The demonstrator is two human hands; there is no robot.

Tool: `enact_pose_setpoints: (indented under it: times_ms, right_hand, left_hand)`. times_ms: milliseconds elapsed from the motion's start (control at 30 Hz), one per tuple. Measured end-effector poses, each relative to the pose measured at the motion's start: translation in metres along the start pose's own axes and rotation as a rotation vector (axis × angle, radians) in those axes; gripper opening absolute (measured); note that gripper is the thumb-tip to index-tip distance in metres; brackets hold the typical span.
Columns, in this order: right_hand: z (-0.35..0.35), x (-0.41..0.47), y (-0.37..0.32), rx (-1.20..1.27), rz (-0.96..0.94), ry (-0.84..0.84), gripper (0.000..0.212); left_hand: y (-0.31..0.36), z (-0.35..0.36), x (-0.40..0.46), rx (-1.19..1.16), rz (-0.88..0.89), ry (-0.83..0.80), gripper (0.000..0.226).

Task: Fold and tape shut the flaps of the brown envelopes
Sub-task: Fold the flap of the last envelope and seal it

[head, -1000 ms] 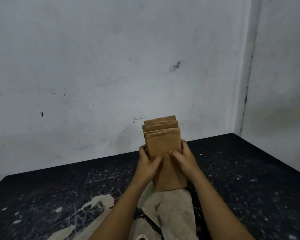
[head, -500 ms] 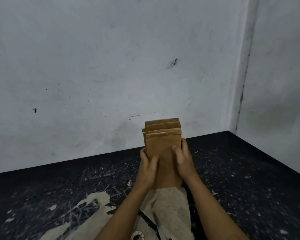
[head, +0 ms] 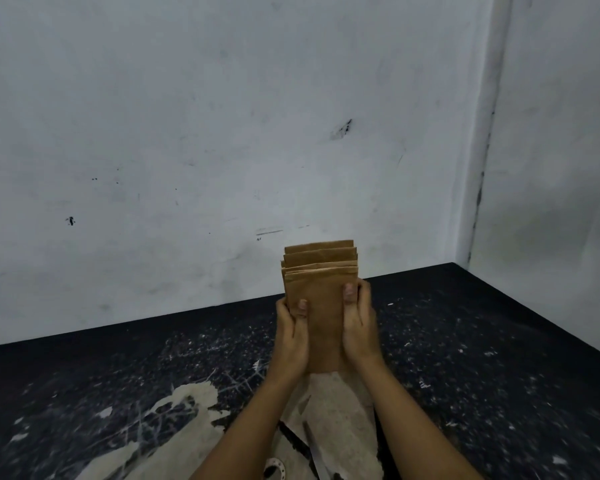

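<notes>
Stack of brown envelopes stands upright on its short edge, just above the worn patch at the middle of the black table, squeezed between both hands. Top edges are stepped, several layers fanned unevenly, not flush. No flap looks folded or taped from this side; I judge the task is barely begun, the stack only being squared up.

Left hand grips the stack's left edge, thumb curled over the front face, the other fingers hidden behind. Right hand does the same on the right edge, thumb sitting higher on the front. Both clamp the paper from the sides; neither is spread.

Risks, as judgement:
- Stack is thin paper held only by side pressure. Loosen either hand and the back envelopes probably slide or fan out further, or the whole stack tips toward the wall.
- Squeezing too hard likely bows the envelopes and creases them away from the flap line.
- Uneven tops mean a flap folded now could come out crooked.
- Table surface is scratched and flaky with pale debris; bits could stick under the tape.
- Scissors and what looks like a tape roll lie at the bottom edge near the forearms, partly cut off. An elbow pulling back could knock them.
</notes>
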State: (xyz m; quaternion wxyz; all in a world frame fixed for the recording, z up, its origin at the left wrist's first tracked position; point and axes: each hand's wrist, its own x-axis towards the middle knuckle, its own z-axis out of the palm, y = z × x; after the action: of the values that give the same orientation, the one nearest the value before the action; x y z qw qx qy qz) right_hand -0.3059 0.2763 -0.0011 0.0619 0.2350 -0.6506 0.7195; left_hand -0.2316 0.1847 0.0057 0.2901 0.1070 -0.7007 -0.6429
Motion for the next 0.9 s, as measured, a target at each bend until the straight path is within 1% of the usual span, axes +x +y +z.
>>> enact_pose_setpoints:
  times_ms: [100,200,333,400,567,667,767,900]
  right_hand:
    - [0.001,-0.006,0.01,-0.044,-0.003,0.043,0.025]
    - [0.002,-0.008,0.007,-0.052,0.007,0.055,0.025]
    - [0.01,-0.006,-0.014,-0.068,0.01,0.052,0.032]
    - [0.017,-0.002,-0.026,-0.085,0.016,0.044,0.037]
    - [0.046,-0.003,-0.052,-0.079,0.063,-0.04,0.041]
    - [0.076,-0.007,-0.062,-0.036,0.05,-0.086,0.041]
    - [0.109,-0.011,-0.068,0.02,0.002,-0.14,0.036]
    - [0.139,-0.023,-0.06,0.046,0.014,-0.231,0.041]
  left_hand:
    - [-0.009,0.0,-0.003,0.006,0.004,-0.018,0.027]
    - [-0.01,0.0,-0.002,-0.002,-0.006,-0.019,0.023]
    - [0.003,-0.01,0.0,-0.001,-0.014,0.065,0.023]
    - [0.014,-0.02,0.001,0.017,-0.019,0.115,0.03]
    - [0.038,-0.055,0.002,0.071,0.006,0.198,0.045]
    - [0.049,-0.082,0.002,0.103,0.052,0.24,0.039]
    - [0.058,-0.113,0.003,0.123,0.085,0.244,0.031]
    - [0.052,-0.149,-0.003,0.138,0.08,0.236,0.036]
